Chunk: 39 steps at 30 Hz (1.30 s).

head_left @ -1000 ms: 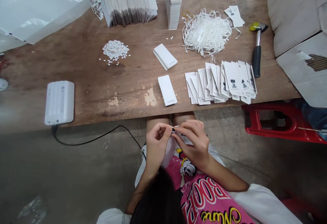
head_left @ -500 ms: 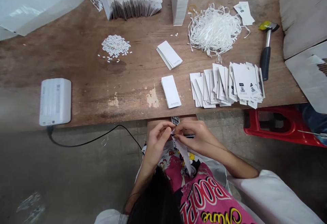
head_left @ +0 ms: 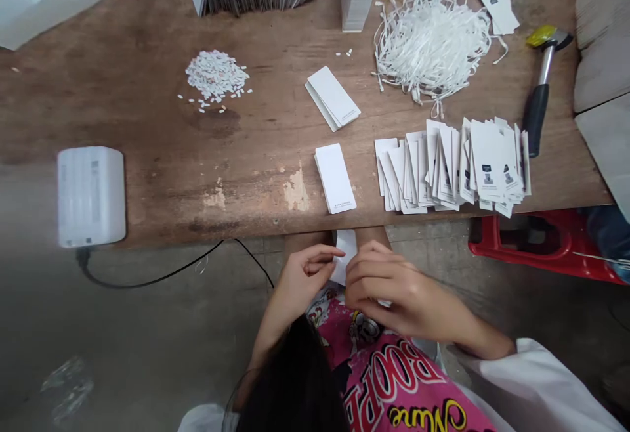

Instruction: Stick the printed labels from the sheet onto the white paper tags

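In the head view, the person's left hand (head_left: 308, 281) and right hand (head_left: 398, 291) meet over their lap, above a pink printed shirt (head_left: 388, 379). A white card tag (head_left: 346, 251) stands between them, just below the front edge of the wooden surface (head_left: 162, 182), with its lower part hidden behind the right hand. The left grip is curled, its fingers (head_left: 325, 255) touching the tag's left edge; the right grip is bunched over the tag's lower part (whether either one truly pinches it, I cannot tell).

On the surface, two stacks of blank white cards (head_left: 333, 100) lie near the middle, with a fanned spread of printed tags (head_left: 450, 169) to their right. Beyond these sit a tangle of white ribbon (head_left: 433, 44), a heap of tiny white scraps (head_left: 215, 76) and a black-handled hammer (head_left: 536, 113). A white plastic box (head_left: 91, 197) trails a black cable (head_left: 147, 281) at the edge.
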Tool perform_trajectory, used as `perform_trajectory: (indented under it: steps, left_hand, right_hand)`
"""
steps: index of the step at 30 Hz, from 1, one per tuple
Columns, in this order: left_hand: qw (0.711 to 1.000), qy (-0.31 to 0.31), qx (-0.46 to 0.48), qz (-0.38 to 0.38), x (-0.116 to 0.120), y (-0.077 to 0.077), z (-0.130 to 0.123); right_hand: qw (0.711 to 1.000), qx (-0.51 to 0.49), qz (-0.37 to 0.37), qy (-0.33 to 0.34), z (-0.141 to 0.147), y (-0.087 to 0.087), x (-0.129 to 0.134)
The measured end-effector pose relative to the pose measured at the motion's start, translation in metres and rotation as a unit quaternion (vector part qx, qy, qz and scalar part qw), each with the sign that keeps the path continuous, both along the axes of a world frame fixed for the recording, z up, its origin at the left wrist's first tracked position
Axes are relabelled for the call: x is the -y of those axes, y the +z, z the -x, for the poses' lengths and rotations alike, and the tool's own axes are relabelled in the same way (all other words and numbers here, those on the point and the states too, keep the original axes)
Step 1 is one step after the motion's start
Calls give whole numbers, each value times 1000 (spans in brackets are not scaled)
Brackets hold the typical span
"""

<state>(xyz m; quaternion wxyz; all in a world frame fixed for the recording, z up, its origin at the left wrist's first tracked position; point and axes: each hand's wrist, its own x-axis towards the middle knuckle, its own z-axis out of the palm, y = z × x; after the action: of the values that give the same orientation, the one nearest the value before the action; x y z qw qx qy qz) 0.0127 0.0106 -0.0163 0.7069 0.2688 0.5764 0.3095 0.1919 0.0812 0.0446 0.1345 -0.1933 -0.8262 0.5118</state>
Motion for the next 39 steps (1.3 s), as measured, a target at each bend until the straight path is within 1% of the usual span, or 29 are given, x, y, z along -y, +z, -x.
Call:
perform_trajectory:
  steps: [1,2,4,6,7,9,11,13,17,22,27,33,39]
  left_hand:
    - [999,-6,-28,-16,-2,1,-2]
    - [997,-16,-60,-38,-4,2,-3]
    - [983,-48,-145,-98,-8,5,-7]
    - [951,-73,-252,-163,-12,7,-11]
    - [932,-84,-299,-187,-13,8,-13]
    - [901,-108,-365,-207,-16,10,-17]
    - [884,-126,-401,-205,-18,12,-19]
    - [874,-131,-421,-202,-18,12,-20]
    - [872,-128,-425,-207,-17,11,-20]
    - [876,-125,-420,-203,-17,10,-19]
    - [870,-134,-429,-201,-18,12,-19]
    - [846,-160,-459,-219,-18,13,-20]
    - [826,-168,-501,-198,-21,14,-25]
  right_hand:
    - [999,-24,37,-17,-1,4,-7]
    - [995,-41,71,-49,-1,6,-15]
    - [980,-41,123,-150,2,6,-31]
    - [958,-12,127,-258,8,-1,-46]
    - [949,5,113,-296,12,-6,-52]
    - [941,26,83,-328,21,-17,-62]
    - [942,32,66,-328,29,-27,-68]
    - [944,31,62,-322,34,-33,-70]
    - [940,41,37,-338,38,-38,-68]
    - [935,44,7,-352,39,-41,-65]
    - [932,42,-15,-359,40,-43,-64]
    - [933,42,-24,-357,40,-43,-64]
    - [934,41,-26,-355,40,-43,-64]
